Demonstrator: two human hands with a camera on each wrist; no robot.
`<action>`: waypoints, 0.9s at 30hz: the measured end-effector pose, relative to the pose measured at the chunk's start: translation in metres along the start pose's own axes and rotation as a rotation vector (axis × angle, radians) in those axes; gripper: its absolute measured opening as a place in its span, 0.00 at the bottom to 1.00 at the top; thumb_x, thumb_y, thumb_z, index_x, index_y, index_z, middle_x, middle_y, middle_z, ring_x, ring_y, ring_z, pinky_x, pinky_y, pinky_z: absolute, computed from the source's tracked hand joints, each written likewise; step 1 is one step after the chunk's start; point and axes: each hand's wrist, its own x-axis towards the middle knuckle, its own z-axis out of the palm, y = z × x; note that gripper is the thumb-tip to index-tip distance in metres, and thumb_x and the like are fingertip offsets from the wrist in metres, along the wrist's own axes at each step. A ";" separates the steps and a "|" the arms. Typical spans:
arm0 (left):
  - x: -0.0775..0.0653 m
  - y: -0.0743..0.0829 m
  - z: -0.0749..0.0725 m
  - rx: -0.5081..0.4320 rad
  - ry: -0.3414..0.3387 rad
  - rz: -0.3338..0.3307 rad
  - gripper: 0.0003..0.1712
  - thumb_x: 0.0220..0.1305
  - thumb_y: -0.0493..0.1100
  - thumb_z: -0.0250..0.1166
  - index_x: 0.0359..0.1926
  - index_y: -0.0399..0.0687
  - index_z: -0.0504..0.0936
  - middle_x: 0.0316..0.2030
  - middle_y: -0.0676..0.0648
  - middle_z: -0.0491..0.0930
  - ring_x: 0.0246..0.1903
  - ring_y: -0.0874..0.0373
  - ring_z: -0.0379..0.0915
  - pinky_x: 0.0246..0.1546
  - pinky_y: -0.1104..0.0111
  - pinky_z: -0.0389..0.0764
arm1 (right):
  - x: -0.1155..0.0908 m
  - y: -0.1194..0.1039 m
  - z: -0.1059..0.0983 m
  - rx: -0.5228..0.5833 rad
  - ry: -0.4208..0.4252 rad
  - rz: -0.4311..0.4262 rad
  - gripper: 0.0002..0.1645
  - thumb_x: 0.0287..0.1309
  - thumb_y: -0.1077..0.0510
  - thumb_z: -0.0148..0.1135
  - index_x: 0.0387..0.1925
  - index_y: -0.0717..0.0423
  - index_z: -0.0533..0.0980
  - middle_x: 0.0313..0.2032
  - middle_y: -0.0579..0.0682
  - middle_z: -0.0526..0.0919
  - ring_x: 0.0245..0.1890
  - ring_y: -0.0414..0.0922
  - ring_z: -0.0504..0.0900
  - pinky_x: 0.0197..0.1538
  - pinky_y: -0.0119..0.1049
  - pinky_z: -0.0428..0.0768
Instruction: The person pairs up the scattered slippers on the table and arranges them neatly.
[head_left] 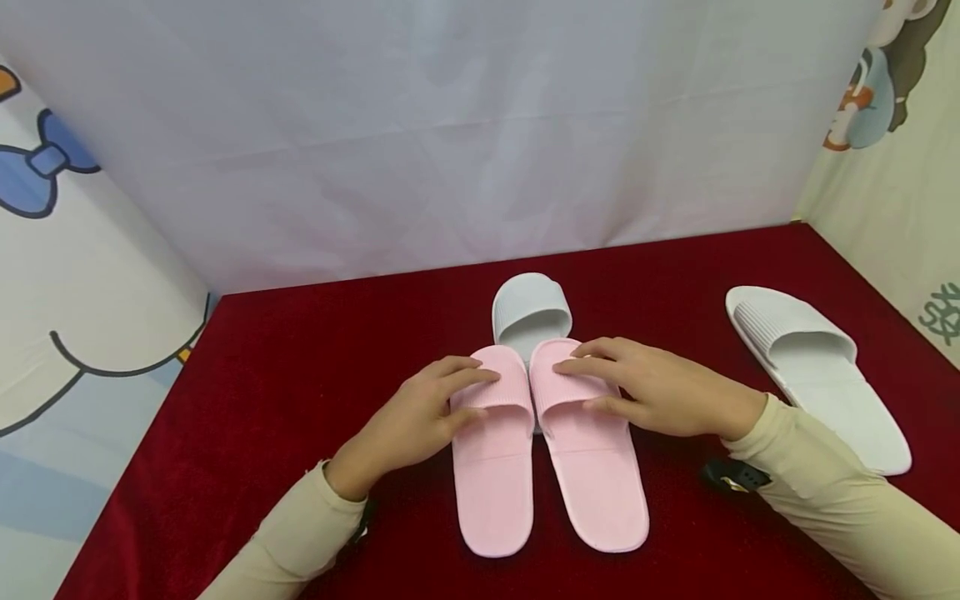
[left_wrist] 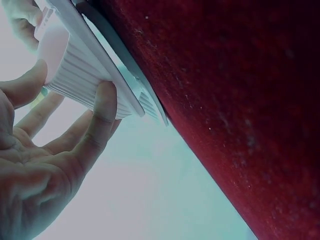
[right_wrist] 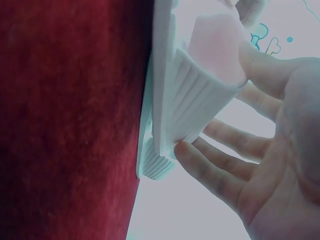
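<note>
Two pink slippers lie side by side in the head view, toes pointing away from me, partly over a white slipper. My left hand holds the left pink slipper at its ribbed strap, thumb by the strap opening and fingers across the top and side. The right pink slipper is held likewise by my right hand. In the left wrist view, a fingertip presses the side of the ribbed strap. In the right wrist view, the thumb touches the edge of the other strap.
Another white slipper lies at the right, beyond my right forearm. Everything rests on a dark red cloth. A pale curtain hangs behind it, with printed cartoon cloths at both sides.
</note>
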 end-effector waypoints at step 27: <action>-0.008 -0.013 -0.009 0.027 0.015 -0.036 0.22 0.60 0.40 0.71 0.56 0.51 0.83 0.56 0.44 0.79 0.57 0.50 0.77 0.52 0.57 0.80 | 0.022 -0.013 0.010 0.003 0.015 0.004 0.28 0.66 0.49 0.63 0.66 0.45 0.73 0.61 0.52 0.76 0.57 0.48 0.77 0.59 0.46 0.78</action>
